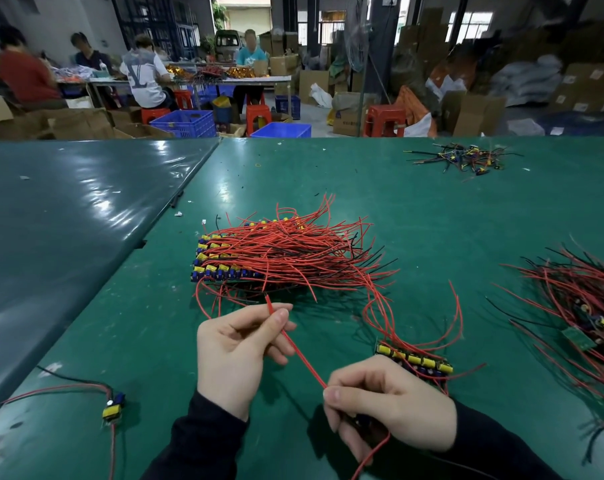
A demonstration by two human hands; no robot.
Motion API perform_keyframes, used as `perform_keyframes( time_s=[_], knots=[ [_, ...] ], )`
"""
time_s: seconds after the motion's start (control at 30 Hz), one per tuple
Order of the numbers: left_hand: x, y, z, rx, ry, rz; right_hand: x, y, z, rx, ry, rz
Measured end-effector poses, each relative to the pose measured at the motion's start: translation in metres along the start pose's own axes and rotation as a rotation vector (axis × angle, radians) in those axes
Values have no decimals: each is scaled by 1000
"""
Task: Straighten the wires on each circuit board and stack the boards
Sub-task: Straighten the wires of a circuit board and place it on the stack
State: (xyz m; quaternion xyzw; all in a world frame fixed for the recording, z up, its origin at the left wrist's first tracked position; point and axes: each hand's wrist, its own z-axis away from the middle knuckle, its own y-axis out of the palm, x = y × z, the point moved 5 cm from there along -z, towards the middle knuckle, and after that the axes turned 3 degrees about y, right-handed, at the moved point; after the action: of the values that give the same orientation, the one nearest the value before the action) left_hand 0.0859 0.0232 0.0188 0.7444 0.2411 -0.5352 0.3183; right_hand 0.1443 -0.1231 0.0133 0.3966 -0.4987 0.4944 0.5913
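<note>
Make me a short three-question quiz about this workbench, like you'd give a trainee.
1. True or false: both hands hold the same red wire.
2. Where is the neat stack of boards? A) just beyond the left hand B) under the right hand C) at the table's far right edge
3. Fill in: the small lone board near the left sleeve trails red and ____ wires.

Key
1. True: the left hand pinches its free end, the right hand its lower part.
2. A.
3. Black.
</note>
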Motion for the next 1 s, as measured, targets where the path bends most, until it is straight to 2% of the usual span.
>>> perform_keyframes(
  time_s=[0.23, 0.3, 0.37, 0.47, 0.6, 0.67, 0.77, 0.83, 0.9, 1.0],
  knots=[
    [-1, -6, -4, -59, 74, 4, -1, 2, 3, 99, 41, -59],
    [-1, -5, -3, -47, 71, 6, 1, 0, 3, 78, 8, 18],
    [1, -2, -3, 11, -9, 56, 1, -5, 2, 7, -49, 74],
    [14, 10, -2, 250, -304, 143, -3, -19, 0, -240, -118, 39],
    [30, 21, 13, 589, -713, 163, -4, -38, 0, -538, -210, -331],
    [27, 28, 22, 786, -813, 292, -5, -46, 2, -656, -230, -402],
    [11, 31, 22, 964, -759, 670, -6, -50, 4, -715, -232, -507],
    [1, 30, 17, 955, -687, 868, -5, -49, 4, -663, -220, -596],
    [2, 29, 15, 873, -690, 867, -5, -47, 4, -610, -229, -635],
    [22, 24, 17, 690, -662, 373, -6, -46, 6, -643, -258, -641]
  ],
)
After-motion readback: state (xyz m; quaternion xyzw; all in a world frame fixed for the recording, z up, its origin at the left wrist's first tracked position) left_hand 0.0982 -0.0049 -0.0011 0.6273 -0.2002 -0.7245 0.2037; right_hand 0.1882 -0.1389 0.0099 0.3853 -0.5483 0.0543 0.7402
